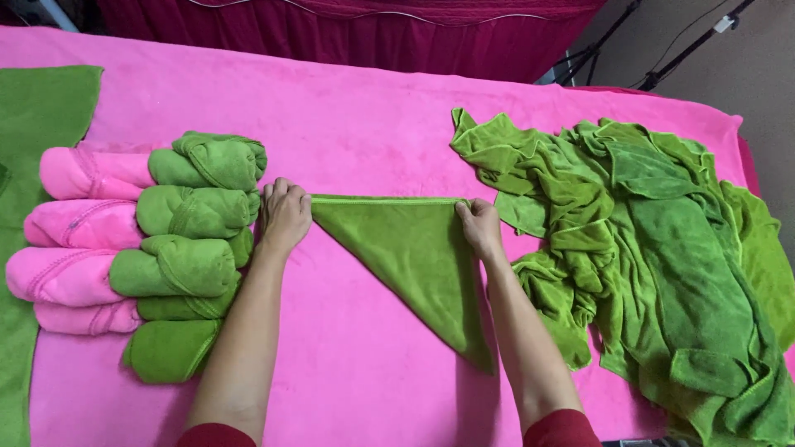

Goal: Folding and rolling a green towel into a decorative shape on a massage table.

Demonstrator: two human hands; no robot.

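The left hand [284,217] and the right hand [480,228] each pinched one end of the long top edge of the green triangle-folded towel [410,257], which lay flat on the pink blanket [348,124]. It looked light, limp and plush, best gripped at its hemmed corners. Rolled towels [186,248] lay just left of the triangle, loose green towels [654,248] just right.

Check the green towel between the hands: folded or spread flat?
Folded: the green towel lies as a triangle, left hand and right hand pinning its straight top edge.
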